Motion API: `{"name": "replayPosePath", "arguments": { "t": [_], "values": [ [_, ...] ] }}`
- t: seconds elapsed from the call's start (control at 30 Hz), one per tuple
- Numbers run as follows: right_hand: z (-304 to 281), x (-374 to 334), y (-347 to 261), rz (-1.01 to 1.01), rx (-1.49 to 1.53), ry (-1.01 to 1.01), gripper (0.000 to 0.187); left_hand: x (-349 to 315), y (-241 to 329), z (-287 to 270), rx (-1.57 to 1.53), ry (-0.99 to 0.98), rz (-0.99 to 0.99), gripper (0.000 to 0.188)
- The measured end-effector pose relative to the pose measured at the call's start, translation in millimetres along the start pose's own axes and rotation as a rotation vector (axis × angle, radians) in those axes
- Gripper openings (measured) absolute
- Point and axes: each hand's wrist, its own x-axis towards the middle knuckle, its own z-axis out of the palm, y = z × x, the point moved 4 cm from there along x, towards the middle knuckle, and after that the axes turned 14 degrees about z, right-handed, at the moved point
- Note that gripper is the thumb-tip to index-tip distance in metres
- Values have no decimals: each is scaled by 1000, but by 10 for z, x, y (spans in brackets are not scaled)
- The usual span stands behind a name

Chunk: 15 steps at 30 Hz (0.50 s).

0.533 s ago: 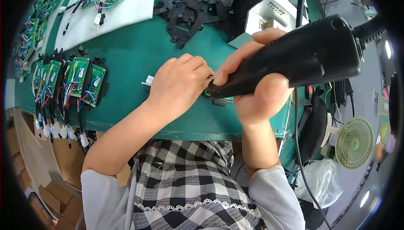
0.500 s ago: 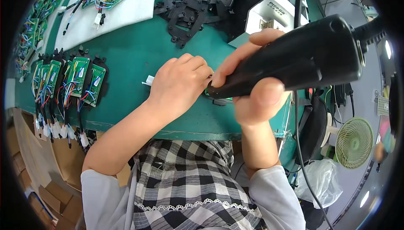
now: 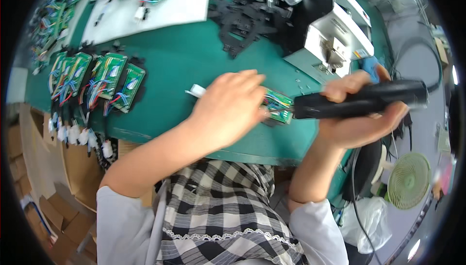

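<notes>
Tool, clamped in the right hand, now leaves more circuit board showing. Left hand's grip is unclear.

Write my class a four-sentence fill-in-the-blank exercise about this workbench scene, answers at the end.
1. The colour of the tool in the right hand is ____.
2. The circuit board nearest the left hand is mainly ____.
3. The fan stands toward the picture's ____ edge.
4. The sheet at upper left is coloured ____.

Answers: black; green; right; white
</notes>
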Motion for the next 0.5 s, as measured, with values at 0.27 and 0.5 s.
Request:
{"name": "replayPosePath", "arguments": {
  "t": [0.27,0.5],
  "values": [
    [-226,178,-111,183,283,-213,62,-241,-247,-843,239,123,-127,55],
    [-506,304,65,211,205,94,61,-2182,-1491,-2605,402,-90,-1113,42]
  ]
}}
